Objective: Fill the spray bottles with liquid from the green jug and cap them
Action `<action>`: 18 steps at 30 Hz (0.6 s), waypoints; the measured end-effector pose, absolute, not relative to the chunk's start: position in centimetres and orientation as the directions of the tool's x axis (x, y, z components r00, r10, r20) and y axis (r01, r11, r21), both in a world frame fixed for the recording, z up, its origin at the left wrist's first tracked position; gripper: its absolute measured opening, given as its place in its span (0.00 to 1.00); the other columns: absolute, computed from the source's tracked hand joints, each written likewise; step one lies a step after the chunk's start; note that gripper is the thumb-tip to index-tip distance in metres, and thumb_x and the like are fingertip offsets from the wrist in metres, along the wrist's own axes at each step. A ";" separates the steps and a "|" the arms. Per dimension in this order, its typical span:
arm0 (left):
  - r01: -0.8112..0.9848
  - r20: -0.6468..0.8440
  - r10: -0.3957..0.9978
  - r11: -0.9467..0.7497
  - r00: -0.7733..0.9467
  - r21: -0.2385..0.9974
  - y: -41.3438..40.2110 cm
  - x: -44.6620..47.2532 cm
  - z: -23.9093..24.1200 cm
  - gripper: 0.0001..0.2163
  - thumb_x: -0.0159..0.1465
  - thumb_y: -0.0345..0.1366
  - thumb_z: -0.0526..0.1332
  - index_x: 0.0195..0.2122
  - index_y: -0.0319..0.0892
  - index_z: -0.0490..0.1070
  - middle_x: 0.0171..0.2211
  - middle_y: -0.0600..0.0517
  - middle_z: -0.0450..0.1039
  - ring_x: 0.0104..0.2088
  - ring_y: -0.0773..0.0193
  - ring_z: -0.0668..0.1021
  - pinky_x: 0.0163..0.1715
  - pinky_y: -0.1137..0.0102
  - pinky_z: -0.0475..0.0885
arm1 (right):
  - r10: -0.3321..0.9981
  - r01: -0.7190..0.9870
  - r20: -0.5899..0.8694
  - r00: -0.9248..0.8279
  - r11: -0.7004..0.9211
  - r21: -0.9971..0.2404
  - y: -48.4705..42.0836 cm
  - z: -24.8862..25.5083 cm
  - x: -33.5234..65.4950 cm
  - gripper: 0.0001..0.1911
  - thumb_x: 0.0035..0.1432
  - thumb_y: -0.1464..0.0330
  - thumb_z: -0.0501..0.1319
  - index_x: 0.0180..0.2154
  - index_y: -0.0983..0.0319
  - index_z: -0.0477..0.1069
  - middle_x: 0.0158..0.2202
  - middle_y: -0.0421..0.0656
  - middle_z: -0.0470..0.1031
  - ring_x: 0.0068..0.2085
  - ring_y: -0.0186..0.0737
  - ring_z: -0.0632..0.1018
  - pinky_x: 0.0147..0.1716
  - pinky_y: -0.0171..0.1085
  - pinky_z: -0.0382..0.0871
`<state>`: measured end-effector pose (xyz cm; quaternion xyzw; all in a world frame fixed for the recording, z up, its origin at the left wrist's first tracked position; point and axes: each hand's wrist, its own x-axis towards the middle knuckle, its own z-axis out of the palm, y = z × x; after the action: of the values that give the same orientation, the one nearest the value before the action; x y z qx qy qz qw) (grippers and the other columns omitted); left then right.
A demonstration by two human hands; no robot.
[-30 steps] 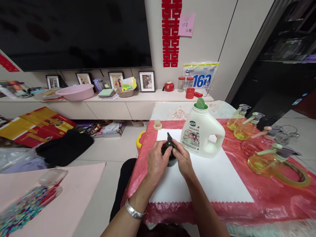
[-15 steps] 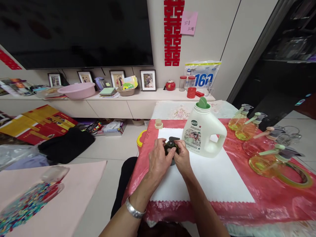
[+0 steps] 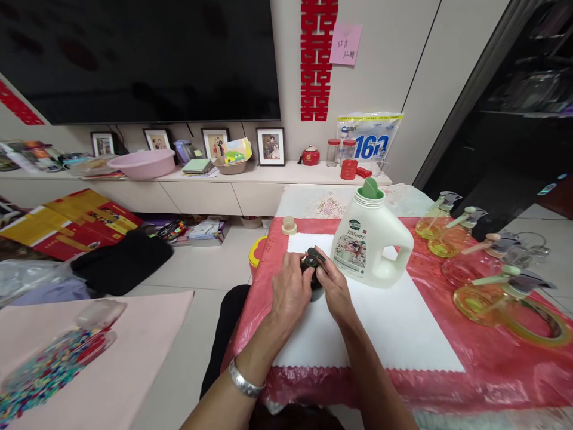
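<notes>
A dark pump bottle (image 3: 311, 261) stands at the white sheet (image 3: 380, 328) in front of me, its black pump head on top. My left hand (image 3: 289, 283) is closed around its left side, the thumb against the upper part. On the other side, my right hand (image 3: 335, 288) grips at the pump head and collar with its fingers. Most of the bottle's body is hidden by my hands. Just beyond to the right is a large white detergent jug (image 3: 358, 248) with a green spout in its open mouth. A pale cap (image 3: 289, 226) lies to the left on the red tablecloth (image 3: 264, 310).
Several clear spray bottles with coloured liquid, one of them pink (image 3: 461, 269), line the table's right side near a roll of tape (image 3: 557, 328). A pink side table (image 3: 147, 340) at left holds spilled colourful pieces (image 3: 54, 364). A low cabinet (image 3: 201, 194) runs along the wall.
The pump head has turned, its spout swinging from pointing right to pointing down and right. My right fingers have shifted around the pump head. The jug stays in place.
</notes>
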<state>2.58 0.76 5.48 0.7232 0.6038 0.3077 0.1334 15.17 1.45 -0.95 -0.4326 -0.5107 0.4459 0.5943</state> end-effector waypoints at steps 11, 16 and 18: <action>0.804 0.284 0.957 -0.214 0.059 0.554 1.0 2.5 5.6 0.11 0.67 0.41 0.63 0.46 0.43 0.65 0.46 0.45 0.73 0.45 0.54 0.80 0.37 0.65 0.73 | 0.949 -0.063 0.243 0.202 0.261 -0.963 2.2 -1.7 14.3 0.24 0.55 0.60 0.65 0.53 0.59 0.76 0.55 0.47 0.76 0.57 0.50 0.74 0.62 0.53 0.66; 0.826 0.289 0.957 -0.190 0.034 0.531 1.1 2.9 5.9 0.09 0.67 0.42 0.63 0.41 0.44 0.66 0.42 0.49 0.72 0.39 0.57 0.79 0.33 0.67 0.70 | 0.937 -0.009 0.274 0.219 0.282 -0.959 2.3 -1.4 14.2 0.20 0.55 0.60 0.64 0.49 0.60 0.77 0.51 0.47 0.78 0.53 0.48 0.76 0.60 0.52 0.67; 0.841 0.280 0.959 -0.181 0.036 0.511 1.0 3.0 6.1 0.07 0.68 0.41 0.62 0.41 0.44 0.67 0.42 0.48 0.73 0.38 0.57 0.79 0.31 0.67 0.69 | 0.934 0.010 0.282 0.220 0.287 -0.958 2.2 -1.3 14.1 0.20 0.55 0.61 0.64 0.49 0.60 0.77 0.51 0.47 0.78 0.53 0.48 0.76 0.59 0.52 0.67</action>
<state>3.03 1.01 6.15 0.7123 0.6317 0.2881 0.1029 14.15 2.19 -1.28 -0.4686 -0.5034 0.3698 0.6247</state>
